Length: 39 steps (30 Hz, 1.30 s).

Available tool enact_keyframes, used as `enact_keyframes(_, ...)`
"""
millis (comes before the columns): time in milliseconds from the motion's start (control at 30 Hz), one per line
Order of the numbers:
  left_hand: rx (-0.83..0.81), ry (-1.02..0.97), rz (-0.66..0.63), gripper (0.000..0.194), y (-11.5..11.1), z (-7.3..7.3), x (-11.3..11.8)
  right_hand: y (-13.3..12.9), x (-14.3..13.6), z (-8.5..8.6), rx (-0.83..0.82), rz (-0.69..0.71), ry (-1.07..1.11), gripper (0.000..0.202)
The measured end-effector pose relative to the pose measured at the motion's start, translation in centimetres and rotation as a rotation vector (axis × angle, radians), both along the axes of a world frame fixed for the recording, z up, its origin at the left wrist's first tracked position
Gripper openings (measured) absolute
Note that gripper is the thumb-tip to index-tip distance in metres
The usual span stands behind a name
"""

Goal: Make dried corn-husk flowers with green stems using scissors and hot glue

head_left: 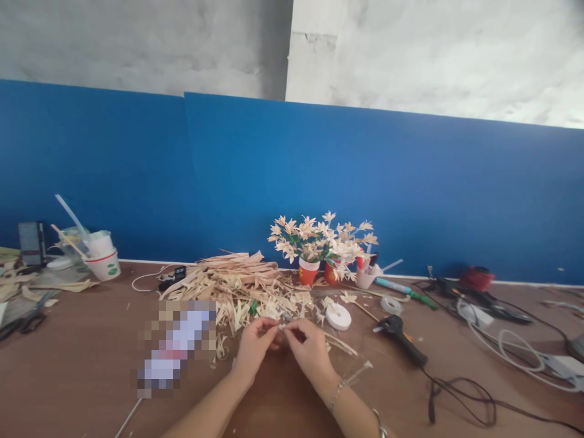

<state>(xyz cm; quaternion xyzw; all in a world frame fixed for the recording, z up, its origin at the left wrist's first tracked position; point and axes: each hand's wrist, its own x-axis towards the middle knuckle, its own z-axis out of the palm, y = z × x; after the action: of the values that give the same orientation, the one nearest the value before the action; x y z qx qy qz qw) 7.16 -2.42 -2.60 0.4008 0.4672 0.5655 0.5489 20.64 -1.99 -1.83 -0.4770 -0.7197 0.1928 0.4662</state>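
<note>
On R wrist (pixel 330 381), a thin silvery chain-type bracelet (pixel 337 394) is worn, w/ a smooth shiny bangle (pixel 379 423) seen farther up that arm, while L hand (pixel 255 347), R hand (pixel 307 348) & L forearm (pixel 214 398) are seen bare.

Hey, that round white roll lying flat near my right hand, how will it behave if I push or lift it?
Lying flat, the white roll would probably slide when pushed. Stood on edge, its round rim could let it roll away. It looks smaller than your right hand, so it's likely light.
</note>
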Motion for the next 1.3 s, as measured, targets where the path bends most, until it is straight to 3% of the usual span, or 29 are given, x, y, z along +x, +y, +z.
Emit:
enact_keyframes(500,-0.007,-0.028,-0.066,0.027,-0.25,0.23,0.03,-0.36,-0.20,0.42,-0.056,0.004,0.078,0.016)
enact_keyframes(700,0.000,0.003,-0.086,0.021,-0.23,0.16,0.15,-0.23,-0.51,-0.16,-0.091,0.011,0.079,0.011)
enact_keyframes(867,-0.015,0.026,-0.099,0.017,-0.25,0.15,0.17,-0.30,-0.46,-0.33,-0.050,0.070,0.050,0.011)
enact_keyframes(1167,-0.031,-0.049,-0.095,0.026,-0.37,0.29,0.15,-0.21,0.19,0.26,0.092,0.006,0.092,0.007)
enact_keyframes(1300,-0.015,-0.046,-0.105,0.027,-0.16,-0.15,0.16,-0.30,0.23,0.53,0.149,0.043,0.089,0.007)
